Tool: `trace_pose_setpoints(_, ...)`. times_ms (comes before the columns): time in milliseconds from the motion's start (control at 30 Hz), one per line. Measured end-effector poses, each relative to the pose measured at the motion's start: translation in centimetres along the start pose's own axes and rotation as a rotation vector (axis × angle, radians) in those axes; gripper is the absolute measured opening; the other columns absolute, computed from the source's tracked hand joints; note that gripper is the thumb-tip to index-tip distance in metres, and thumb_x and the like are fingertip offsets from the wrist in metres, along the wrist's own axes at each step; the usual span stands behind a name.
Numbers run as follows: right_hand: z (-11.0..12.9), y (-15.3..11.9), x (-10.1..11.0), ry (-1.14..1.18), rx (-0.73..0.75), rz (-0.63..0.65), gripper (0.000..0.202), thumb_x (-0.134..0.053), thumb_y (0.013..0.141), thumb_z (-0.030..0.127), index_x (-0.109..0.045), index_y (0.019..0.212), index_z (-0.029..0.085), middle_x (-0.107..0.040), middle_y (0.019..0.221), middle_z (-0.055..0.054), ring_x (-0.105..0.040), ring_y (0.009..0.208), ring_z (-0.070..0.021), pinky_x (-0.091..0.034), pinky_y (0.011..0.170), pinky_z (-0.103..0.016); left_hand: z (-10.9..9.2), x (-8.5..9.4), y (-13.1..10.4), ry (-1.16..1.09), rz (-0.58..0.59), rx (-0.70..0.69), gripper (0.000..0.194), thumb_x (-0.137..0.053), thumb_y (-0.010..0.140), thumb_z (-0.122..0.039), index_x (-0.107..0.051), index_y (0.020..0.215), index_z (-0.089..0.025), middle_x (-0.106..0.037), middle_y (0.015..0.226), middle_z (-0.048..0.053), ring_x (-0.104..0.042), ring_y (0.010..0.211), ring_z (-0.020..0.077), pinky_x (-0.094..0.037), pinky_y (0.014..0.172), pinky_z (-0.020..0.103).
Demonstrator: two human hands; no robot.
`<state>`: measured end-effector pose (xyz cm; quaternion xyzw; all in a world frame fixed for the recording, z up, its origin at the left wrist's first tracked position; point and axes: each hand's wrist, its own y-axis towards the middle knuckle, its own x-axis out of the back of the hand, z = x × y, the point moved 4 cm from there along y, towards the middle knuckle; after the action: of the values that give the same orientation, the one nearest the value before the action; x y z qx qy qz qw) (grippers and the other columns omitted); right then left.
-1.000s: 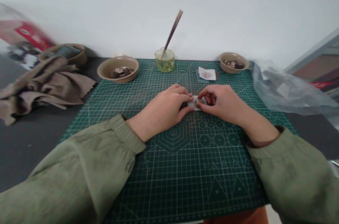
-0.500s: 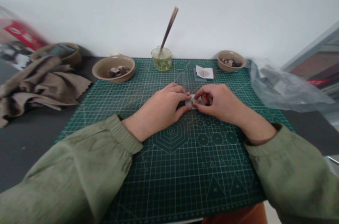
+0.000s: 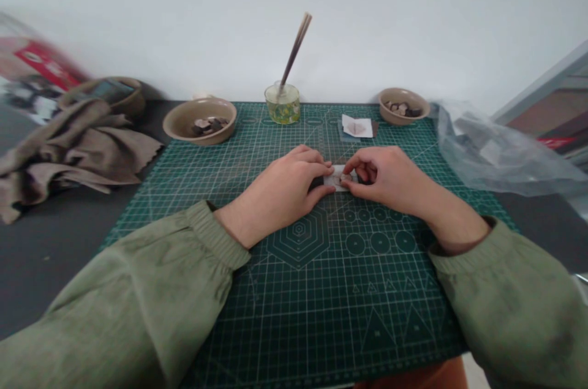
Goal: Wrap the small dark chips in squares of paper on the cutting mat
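A small whitish sheet (image 3: 329, 181) lies flat on the green cutting mat (image 3: 294, 315). My left hand (image 3: 287, 190) rests at the sheet's left end, with its fingertips at the far edge and its thumb at the near edge. At the right part, my right hand (image 3: 379, 177) pinches a small pale brown piece (image 3: 345, 178) between thumb and index finger, down against the sheet. The piece is partly covered by the fingertips, so its exact shape cannot be made out. Dark patches show under both hands.
Two tan bowls (image 3: 171, 125) (image 3: 426, 112) hold brown and dark pieces. Between them stand a glass cup (image 3: 282, 112) with thin sticks (image 3: 296, 49) and folded papers (image 3: 357, 127). A brown cloth (image 3: 87, 147) lies left, a clear plastic bag (image 3: 482, 156) right.
My right hand has slid slightly right with the pinched piece, so more of the whitish sheet shows between my hands. My left hand stays at the sheet's left end.
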<state>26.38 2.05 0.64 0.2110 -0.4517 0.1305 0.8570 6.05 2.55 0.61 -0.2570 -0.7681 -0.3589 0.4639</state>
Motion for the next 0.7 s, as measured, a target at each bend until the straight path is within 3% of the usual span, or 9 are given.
trace_pose_setpoints(700,0.04,0.08,0.08,0.003,-0.012,-0.012,0.012,-0.084,0.089,0.025,-0.083,0.097,0.016,-0.064,0.069,0.003,-0.056,0.060,-0.0127,-0.039,0.059,-0.028,0.05,0.03,-0.07,0.010,-0.005,0.008,0.029,-0.072,0.107,-0.032,-0.081,0.129,-0.016,-0.079,0.127,0.012,-0.068,0.128,0.0309,-0.058,0.115,0.051)
